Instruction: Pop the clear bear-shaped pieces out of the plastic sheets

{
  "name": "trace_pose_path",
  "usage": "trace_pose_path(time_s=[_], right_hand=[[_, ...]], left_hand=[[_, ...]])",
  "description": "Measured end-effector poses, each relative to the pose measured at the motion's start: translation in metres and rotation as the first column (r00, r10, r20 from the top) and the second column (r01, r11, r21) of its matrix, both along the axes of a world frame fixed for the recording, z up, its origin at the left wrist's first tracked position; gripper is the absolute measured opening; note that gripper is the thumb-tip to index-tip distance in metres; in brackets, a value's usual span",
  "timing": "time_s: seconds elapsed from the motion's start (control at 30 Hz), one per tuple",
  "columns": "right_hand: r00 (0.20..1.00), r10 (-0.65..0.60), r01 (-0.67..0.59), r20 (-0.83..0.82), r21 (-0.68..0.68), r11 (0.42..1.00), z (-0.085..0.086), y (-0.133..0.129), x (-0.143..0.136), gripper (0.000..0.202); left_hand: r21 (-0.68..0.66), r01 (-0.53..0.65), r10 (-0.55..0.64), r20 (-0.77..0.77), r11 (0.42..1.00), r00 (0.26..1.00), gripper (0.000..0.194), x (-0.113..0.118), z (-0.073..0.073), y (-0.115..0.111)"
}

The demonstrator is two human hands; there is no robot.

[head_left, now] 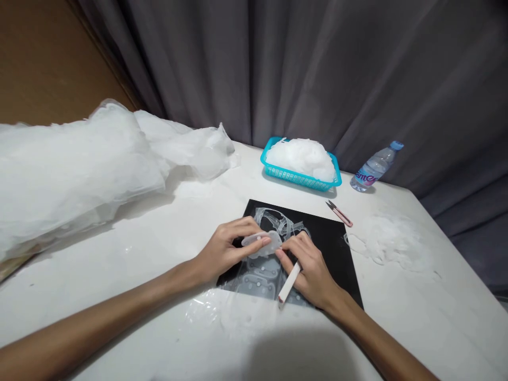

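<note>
My left hand point(240, 246) pinches a rounded, translucent whitish piece point(257, 248), soft-looking and dotted with small pale spots, thumb on top. At its right edge, the fingertips of my right hand point(307, 264) are closed and touch it. A white stick-like tool point(290, 283) with a reddish-brown end is tucked in my right hand and points down toward me. Both hands are over a black mat point(335, 251). Similar clear moulded pieces point(260, 278) lie on the mat under my hands, and thin clear strips point(278, 218) are heaped behind them.
Pink-handled thread snips point(340, 214) lie past the mat. A turquoise basket point(301, 179) of white scraps and a water bottle point(375, 169) stand at the back. Large plastic bags point(79, 174) with white contents fill the left, and translucent scraps point(400, 243) lie at right.
</note>
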State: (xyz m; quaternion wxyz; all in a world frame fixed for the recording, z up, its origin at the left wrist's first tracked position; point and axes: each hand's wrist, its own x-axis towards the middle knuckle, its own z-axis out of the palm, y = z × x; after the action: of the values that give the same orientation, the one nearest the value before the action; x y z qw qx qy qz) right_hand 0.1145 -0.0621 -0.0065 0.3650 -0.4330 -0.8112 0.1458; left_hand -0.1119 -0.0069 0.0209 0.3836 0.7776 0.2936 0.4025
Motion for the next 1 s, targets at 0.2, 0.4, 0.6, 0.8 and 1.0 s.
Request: trace_pose_path(time_s=[0.2,0.4,0.6,0.8,1.0], right_hand=[[0.999,0.037,-0.037,0.005,0.041,0.998,0.002,0.0001,-0.0013,0.013],[0.999,0.038,-0.038,0.003,0.027,0.999,0.0015,-0.0005,-0.0003,0.012],[0.999,0.037,-0.036,-0.013,0.027,0.999,-0.0008,-0.0008,-0.0001,0.011],[0.999,0.032,-0.032,-0.006,0.023,0.999,0.0001,-0.0003,-0.0002,0.012],[0.999,0.032,-0.031,-0.02,0.02,0.999,0.0006,-0.0003,0.0006,0.012]], left_hand=[[0.038,0.002,-0.002,0.003,0.999,1.0,0.012,0.0008,0.0014,-0.0039],[0.056,0.009,-0.009,0.008,0.998,1.0,0.014,0.0007,0.0016,-0.0041],[0.061,-0.007,0.006,0.028,0.998,1.0,0.009,0.0022,0.0009,-0.0036],[0.071,0.008,-0.009,0.02,0.997,1.0,0.01,0.0013,-0.0004,-0.0038],[0.059,0.001,-0.001,0.014,0.998,1.0,0.007,0.0014,-0.001,-0.0018]])
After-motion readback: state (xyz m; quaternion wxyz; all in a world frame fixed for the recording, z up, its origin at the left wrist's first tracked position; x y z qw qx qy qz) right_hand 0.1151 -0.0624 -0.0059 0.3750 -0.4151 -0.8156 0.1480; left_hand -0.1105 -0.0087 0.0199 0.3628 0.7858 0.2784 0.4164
